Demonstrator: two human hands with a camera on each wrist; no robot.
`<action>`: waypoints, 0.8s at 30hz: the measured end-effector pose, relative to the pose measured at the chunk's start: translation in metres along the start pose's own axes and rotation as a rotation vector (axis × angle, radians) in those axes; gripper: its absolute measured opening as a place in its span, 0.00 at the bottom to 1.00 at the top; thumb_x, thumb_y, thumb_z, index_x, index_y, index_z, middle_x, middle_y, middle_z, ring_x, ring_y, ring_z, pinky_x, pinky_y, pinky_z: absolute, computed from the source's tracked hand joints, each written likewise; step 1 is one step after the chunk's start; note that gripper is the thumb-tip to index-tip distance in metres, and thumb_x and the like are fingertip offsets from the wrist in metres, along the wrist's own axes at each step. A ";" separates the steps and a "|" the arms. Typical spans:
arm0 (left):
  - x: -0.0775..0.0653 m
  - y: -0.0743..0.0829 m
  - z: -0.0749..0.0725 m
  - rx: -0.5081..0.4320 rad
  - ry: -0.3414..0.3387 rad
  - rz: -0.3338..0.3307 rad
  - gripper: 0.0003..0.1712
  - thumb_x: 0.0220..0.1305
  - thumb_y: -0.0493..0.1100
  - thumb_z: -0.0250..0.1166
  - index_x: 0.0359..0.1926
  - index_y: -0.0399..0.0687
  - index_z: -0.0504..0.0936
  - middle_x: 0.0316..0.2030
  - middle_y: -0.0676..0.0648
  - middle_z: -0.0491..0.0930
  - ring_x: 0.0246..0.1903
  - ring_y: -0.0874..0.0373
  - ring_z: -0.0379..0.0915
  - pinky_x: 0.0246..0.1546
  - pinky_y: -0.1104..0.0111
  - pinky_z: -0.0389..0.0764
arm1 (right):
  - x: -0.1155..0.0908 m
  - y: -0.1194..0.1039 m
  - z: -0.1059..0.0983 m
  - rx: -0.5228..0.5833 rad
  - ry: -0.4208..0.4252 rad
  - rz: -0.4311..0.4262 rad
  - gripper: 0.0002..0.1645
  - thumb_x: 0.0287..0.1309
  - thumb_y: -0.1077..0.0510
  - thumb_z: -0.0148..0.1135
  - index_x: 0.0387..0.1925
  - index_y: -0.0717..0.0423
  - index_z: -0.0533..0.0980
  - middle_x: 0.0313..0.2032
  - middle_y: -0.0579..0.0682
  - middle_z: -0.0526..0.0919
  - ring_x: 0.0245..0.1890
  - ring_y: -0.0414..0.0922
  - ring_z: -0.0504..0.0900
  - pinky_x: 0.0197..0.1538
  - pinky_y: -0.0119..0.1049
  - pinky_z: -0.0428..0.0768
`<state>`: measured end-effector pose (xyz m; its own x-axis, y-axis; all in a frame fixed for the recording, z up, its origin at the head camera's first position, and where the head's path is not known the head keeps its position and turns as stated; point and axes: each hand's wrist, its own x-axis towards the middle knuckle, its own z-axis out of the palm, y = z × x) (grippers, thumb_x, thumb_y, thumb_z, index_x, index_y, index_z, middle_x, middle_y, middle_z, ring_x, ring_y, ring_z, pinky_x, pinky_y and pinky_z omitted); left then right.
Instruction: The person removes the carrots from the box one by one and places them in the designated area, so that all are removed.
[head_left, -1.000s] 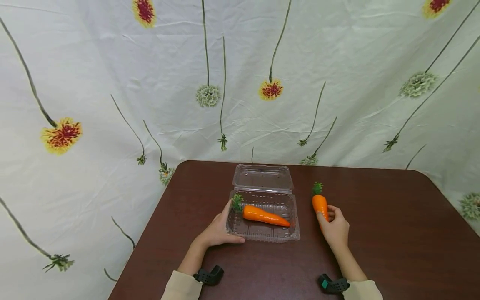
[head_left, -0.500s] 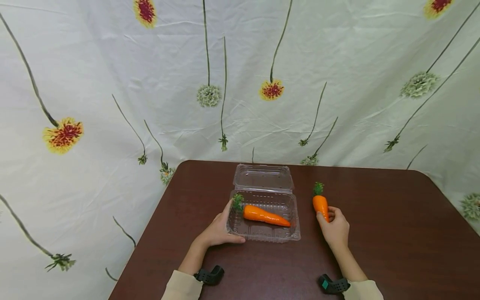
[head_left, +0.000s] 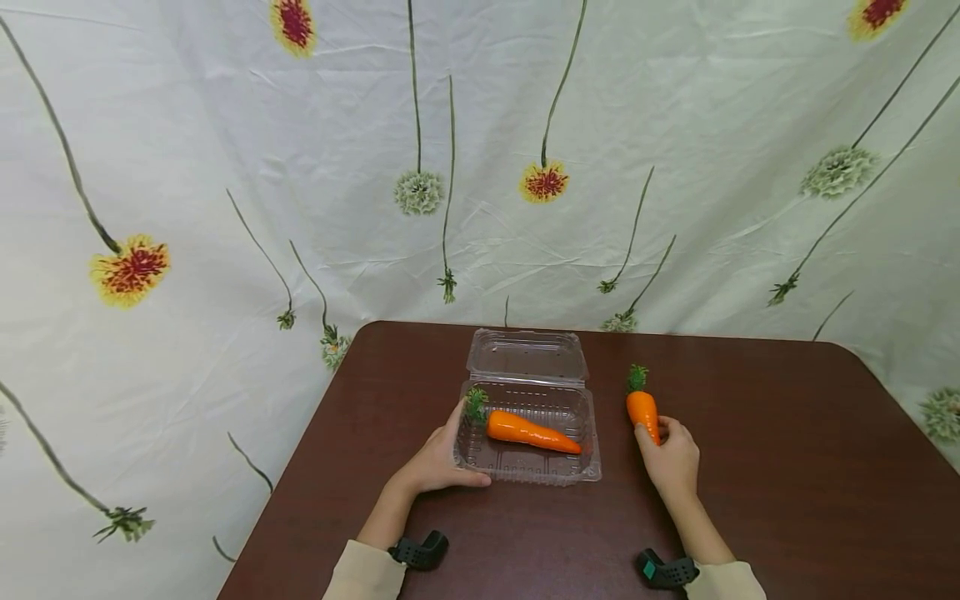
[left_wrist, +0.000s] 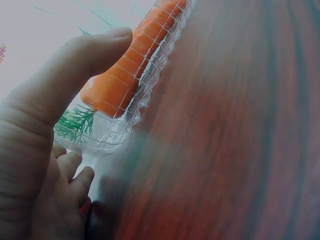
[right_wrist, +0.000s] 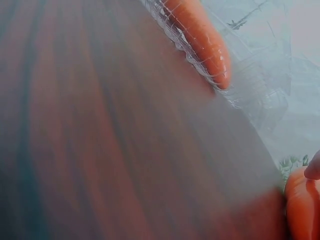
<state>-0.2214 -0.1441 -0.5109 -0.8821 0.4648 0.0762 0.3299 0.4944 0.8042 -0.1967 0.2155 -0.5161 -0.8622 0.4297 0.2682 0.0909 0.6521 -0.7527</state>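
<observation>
A clear plastic clamshell container stands on the table with its lid folded back. Inside lies an orange carrot with a green leafy top at the left. My left hand grips the container's left side, thumb along the front wall and fingers round the left wall. In the left wrist view, the thumb overlaps the carrot behind the clear wall. To the right of the container, my right hand holds a second carrot between thumb and fingers, leafy top pointing away from me. Its lower end is hidden by the hand.
The dark brown wooden table has rounded far corners. Behind it hangs a white cloth printed with flowers and stems. Black bands sit on both wrists, below cream sleeves.
</observation>
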 end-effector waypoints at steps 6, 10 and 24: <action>0.000 -0.001 0.000 -0.001 -0.005 -0.006 0.74 0.36 0.59 0.77 0.72 0.55 0.32 0.70 0.44 0.44 0.66 0.47 0.48 0.60 0.46 0.54 | 0.000 -0.003 -0.004 0.001 -0.017 0.009 0.28 0.57 0.49 0.58 0.48 0.71 0.72 0.36 0.63 0.76 0.35 0.56 0.74 0.37 0.48 0.72; 0.000 0.000 0.000 0.005 -0.007 -0.008 0.74 0.36 0.60 0.77 0.72 0.56 0.32 0.70 0.43 0.45 0.66 0.47 0.49 0.59 0.45 0.55 | 0.002 -0.004 -0.007 0.010 -0.017 0.023 0.31 0.58 0.48 0.58 0.50 0.72 0.71 0.39 0.64 0.74 0.37 0.56 0.73 0.39 0.49 0.71; 0.000 -0.003 0.001 0.007 -0.008 -0.027 0.74 0.35 0.61 0.76 0.72 0.59 0.31 0.70 0.47 0.43 0.66 0.49 0.48 0.60 0.46 0.54 | 0.003 -0.007 -0.014 0.089 0.005 0.067 0.31 0.61 0.47 0.55 0.54 0.69 0.68 0.46 0.63 0.68 0.45 0.56 0.68 0.47 0.51 0.67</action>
<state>-0.2224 -0.1449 -0.5139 -0.8881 0.4570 0.0494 0.3080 0.5119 0.8019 -0.1933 0.2213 -0.5020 -0.8532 0.4736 0.2185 0.1035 0.5642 -0.8191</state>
